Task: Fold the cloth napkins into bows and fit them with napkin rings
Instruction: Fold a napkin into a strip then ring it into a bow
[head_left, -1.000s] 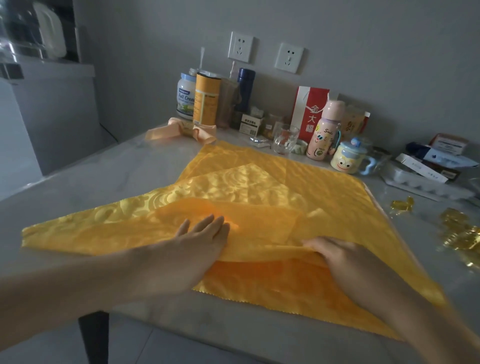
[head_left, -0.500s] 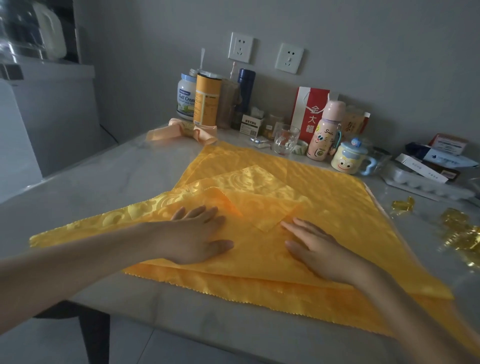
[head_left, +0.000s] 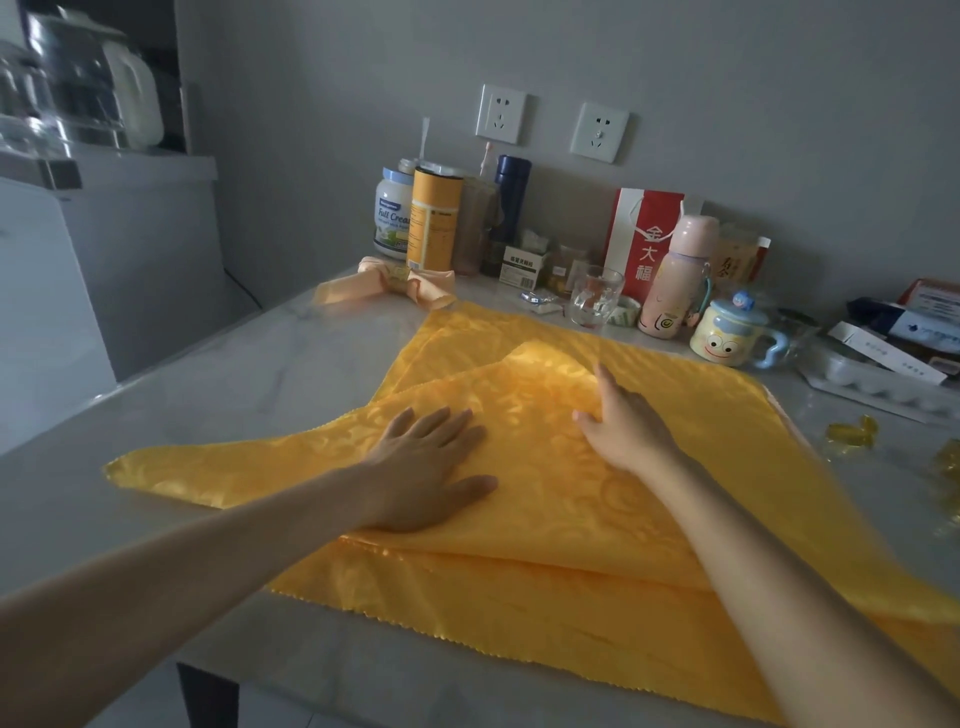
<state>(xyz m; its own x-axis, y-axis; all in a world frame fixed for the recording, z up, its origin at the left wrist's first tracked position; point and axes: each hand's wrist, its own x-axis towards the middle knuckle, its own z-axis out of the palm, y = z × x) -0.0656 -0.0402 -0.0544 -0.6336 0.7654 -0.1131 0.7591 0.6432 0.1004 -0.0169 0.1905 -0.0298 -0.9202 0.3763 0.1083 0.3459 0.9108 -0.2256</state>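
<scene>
A large yellow patterned napkin (head_left: 545, 587) lies spread on the grey marble table (head_left: 249, 384), its near part folded up over the middle. My left hand (head_left: 423, 467) rests flat on the folded layer, fingers spread. My right hand (head_left: 621, 421) presses on the fold further back, fingers on the cloth near the raised corner. A peach napkin (head_left: 384, 288), tied as a bow with a ring at its middle, sits at the back left of the table. Gold napkin rings (head_left: 852, 434) lie at the right edge.
Along the wall stand jars and tins (head_left: 434, 226), a glass (head_left: 595, 299), a pink bottle (head_left: 678, 278), a cartoon mug (head_left: 727, 338), a red bag (head_left: 641, 239) and boxes (head_left: 914, 332). A white cabinet (head_left: 78, 291) stands to the left.
Both hands slid away from me across the napkin, carrying the folded layer further up; the right hand moved furthest, toward the raised corner.
</scene>
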